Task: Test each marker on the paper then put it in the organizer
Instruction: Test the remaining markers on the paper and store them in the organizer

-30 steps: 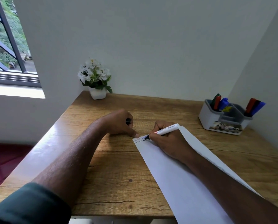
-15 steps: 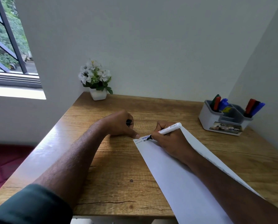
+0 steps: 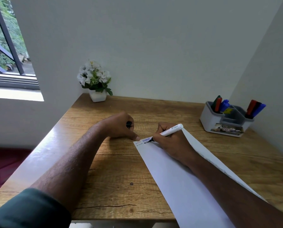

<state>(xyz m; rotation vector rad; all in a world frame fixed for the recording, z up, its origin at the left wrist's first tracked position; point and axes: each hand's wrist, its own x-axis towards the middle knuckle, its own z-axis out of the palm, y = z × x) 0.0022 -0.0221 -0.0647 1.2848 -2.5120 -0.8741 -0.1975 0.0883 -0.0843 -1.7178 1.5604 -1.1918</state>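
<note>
A big wooden table [image 3: 117, 170] holds a long white paper [image 3: 173, 175]. The grey organizer [image 3: 219, 122] sits far right. The right hand [image 3: 170, 142] grips a white marker [image 3: 168, 131], tip on the paper. The left hand [image 3: 121, 125] is closed around a black cap [image 3: 129, 124].

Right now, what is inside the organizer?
The organizer holds capped markers upright: green, red and blue ones in its left compartment, and red, black and blue ones in its right compartment. Their lower ends are hidden by its walls.
</note>
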